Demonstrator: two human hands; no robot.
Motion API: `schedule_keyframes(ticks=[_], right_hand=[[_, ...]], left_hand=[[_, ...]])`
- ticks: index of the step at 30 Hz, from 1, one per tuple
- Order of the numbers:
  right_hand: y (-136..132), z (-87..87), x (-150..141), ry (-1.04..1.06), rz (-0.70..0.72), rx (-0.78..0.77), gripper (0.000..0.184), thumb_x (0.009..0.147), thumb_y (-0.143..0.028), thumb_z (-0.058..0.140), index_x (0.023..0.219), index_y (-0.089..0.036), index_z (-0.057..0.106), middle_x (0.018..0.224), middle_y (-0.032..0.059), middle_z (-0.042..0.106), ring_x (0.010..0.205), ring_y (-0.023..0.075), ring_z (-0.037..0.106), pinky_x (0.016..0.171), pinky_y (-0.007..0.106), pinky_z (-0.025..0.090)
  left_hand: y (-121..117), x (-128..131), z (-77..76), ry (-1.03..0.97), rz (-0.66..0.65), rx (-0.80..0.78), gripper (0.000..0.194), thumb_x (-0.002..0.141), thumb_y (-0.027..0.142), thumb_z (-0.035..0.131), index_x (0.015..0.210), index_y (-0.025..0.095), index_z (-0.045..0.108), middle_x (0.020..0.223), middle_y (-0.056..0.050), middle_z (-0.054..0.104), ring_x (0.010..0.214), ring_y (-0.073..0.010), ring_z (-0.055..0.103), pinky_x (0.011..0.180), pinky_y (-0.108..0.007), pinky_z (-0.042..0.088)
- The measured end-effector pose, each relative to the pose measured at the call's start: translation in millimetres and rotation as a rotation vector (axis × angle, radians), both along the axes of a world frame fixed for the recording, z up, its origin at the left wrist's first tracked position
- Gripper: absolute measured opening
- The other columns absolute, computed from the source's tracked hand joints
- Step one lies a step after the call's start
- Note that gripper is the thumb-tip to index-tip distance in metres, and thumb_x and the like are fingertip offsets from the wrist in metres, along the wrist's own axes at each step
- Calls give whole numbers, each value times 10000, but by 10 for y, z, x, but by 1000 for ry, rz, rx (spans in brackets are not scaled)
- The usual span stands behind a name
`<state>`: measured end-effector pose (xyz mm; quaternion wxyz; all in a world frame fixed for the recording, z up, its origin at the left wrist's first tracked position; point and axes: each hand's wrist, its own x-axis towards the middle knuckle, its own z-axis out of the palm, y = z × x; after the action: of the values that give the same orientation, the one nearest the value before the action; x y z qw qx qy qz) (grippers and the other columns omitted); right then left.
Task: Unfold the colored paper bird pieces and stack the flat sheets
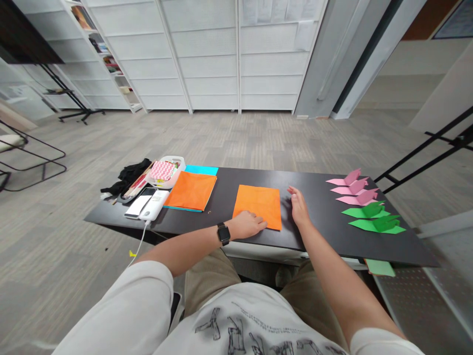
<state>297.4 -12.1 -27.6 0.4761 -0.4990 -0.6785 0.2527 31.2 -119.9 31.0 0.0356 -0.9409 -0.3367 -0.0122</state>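
A single orange paper sheet lies flat on the dark table, in front of my body. Across its lower left part rests my left hand, palm down with the fingers laid out on the paper. My right hand is held just past the sheet's right edge, apart from it, fingers extended and nothing in them. To the left is a stack of orange paper with blue paper showing beneath it.
Pink folded paper figures and green folded paper figures stand in a row at the table's right. At the left are a white basket, a phone, a white power bank with a cable, and black cloth.
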Motion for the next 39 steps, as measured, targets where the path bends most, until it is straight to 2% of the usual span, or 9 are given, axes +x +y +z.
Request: schedule_keyframes(ticks=[6,9,12,17,22,27,32,35,39], right_hand=[[34,-36,21,77,-20,-33,622,1046,-634,319,1448,-216,541,1418,157,647,1348,287,591,1151,516,458],[53,-57,36,116,-57,-63,650,1045,-648,286,1468,-210,513,1409,160,649,1351,287,591,1116,508,486],[64,-78,34,181,-53,-65,637,1042,-663,319,1462,-230,524,1393,152,660,1344,290,598,1096,511,497],[88,-119,12,307,-53,-60,641,1011,-711,402,1391,-233,596,1338,152,686,1290,312,624,1064,529,502],[85,-116,14,309,-34,-66,618,1013,-705,411,1381,-250,609,1333,141,690,1281,308,627,1048,523,514],[57,-78,19,276,-34,-84,610,1009,-697,430,1389,-251,600,1341,139,687,1295,310,622,1073,535,495],[36,-42,9,264,-33,-92,584,994,-683,473,1388,-268,593,1340,121,687,1307,306,615,1088,538,484],[29,-24,0,265,-31,-94,572,986,-672,495,1378,-267,595,1332,121,690,1302,307,620,1101,546,474],[26,-12,-9,266,-32,-96,559,983,-662,507,1369,-268,598,1324,121,694,1297,304,622,1112,549,470]], left_hand=[[62,-66,226,-173,111,-12,261,1039,236,525,1270,230,647,979,-90,753,911,-237,720,820,-366,532],[192,-355,386,-585,403,34,250,1030,232,517,1233,234,665,1091,-75,763,963,-199,711,892,-330,531],[335,-856,449,-1098,760,50,161,1001,292,560,1087,215,672,986,-35,740,838,-150,677,788,-264,529],[268,-1772,282,-1813,1056,40,268,845,341,704,1050,170,719,905,-32,698,692,-106,600,576,-179,439],[-45,-2250,54,-2043,1201,68,385,804,296,732,1165,163,720,986,-59,704,688,-99,629,548,-173,477],[-275,-2352,-145,-1821,1383,-45,461,871,281,678,1316,160,672,1161,-116,707,727,-122,684,626,-256,585],[-516,-2439,-225,-988,1528,13,424,922,399,662,1274,174,734,1026,-111,763,819,-223,705,797,-358,590],[-539,-2460,-152,-655,1412,203,395,972,428,582,1215,178,766,988,-131,757,981,-302,703,943,-428,557],[-278,-2463,-61,-457,1072,250,459,998,463,550,1309,182,734,1311,-157,704,1271,-322,623,1156,-455,451]])
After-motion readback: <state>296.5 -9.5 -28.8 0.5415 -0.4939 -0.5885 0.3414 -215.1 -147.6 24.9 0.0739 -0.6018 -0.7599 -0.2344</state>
